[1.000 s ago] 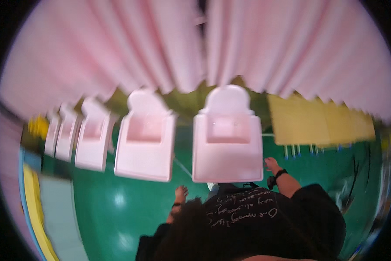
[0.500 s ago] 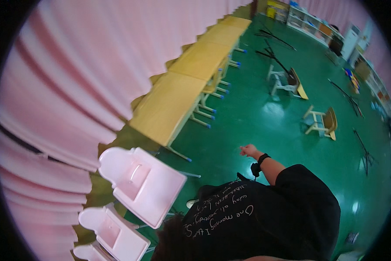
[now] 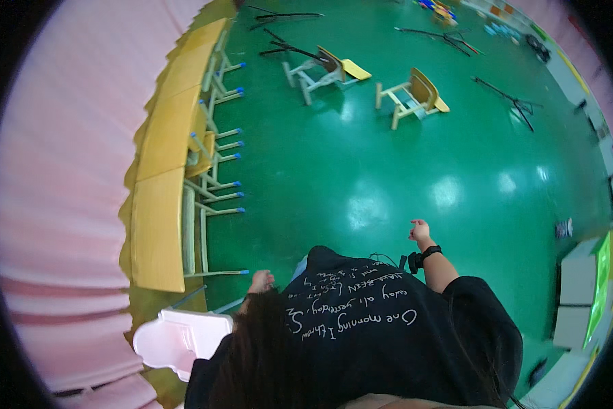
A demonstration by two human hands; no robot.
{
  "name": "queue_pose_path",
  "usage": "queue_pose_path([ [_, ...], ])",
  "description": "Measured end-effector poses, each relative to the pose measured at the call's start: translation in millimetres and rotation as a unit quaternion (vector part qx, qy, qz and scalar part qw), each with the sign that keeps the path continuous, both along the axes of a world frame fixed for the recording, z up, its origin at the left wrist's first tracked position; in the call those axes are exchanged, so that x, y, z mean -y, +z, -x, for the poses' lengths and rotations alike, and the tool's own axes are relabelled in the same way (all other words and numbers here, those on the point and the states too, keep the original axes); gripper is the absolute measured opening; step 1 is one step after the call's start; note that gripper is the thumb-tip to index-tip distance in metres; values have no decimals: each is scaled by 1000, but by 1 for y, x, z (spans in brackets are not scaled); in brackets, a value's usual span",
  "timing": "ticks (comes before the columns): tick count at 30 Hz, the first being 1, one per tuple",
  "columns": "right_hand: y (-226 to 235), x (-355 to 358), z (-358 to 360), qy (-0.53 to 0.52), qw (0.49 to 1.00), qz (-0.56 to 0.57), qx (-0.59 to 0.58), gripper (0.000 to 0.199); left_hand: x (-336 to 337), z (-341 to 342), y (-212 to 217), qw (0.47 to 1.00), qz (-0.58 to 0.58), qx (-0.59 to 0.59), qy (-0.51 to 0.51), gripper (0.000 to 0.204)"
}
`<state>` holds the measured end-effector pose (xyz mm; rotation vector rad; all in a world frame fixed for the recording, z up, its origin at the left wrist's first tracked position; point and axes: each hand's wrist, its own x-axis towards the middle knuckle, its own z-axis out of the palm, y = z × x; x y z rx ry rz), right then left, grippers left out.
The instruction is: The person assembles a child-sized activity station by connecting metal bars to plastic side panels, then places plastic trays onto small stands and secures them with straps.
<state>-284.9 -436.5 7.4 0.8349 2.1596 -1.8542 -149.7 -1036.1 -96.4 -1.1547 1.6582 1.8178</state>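
My right hand [image 3: 420,230] hangs over the green floor in front of me, with fingers loosely bent and thumb apart, nothing in it. A black band [image 3: 429,253] and a small dark device [image 3: 414,262] are on that wrist. My left hand [image 3: 261,280] shows small beside my body, empty, fingers loosely apart; hair hides part of its forearm. It is nearest to a pink moulded chair [image 3: 177,332] at the lower left and the end of a row of yellow wooden tables [image 3: 158,232]. Neither hand touches either of these.
Wooden chairs are tucked against the table row. Two more, a light one [image 3: 415,95] and a chair [image 3: 327,65] beside a black stand, are on the green floor [image 3: 306,177]. Several folded black stands [image 3: 514,102] lie around. Pink curtains [image 3: 68,170] hang left; white cabinets [image 3: 579,279] are at right.
My view has turned right, so the tables and pink chair slid left and down. My left hand has come into sight. The right hand appears a little farther right.
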Motion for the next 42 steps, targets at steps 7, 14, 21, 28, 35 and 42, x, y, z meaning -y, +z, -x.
queue_pose_path([
  [7,-15,-46,-73,-227,968,96,52,44,-37,130,36,987,73,28,-142,15],
  [14,-77,-63,-137,-225,973,53,-26,39,-15,192,-31,500,419,-345,-675,11],
  [21,-63,-80,-199,-228,936,-259,75,37,-126,282,-51,458,374,-432,-681,15],
  [28,-43,-39,-262,-368,873,-311,73,33,-253,390,69,769,192,-113,-599,21],
  [35,-197,-41,-376,-71,879,-256,396,18,-308,409,108,769,166,-201,-583,24],
  [42,-122,-177,-207,-168,885,-391,187,26,-250,392,79,823,103,-78,-554,22],
])
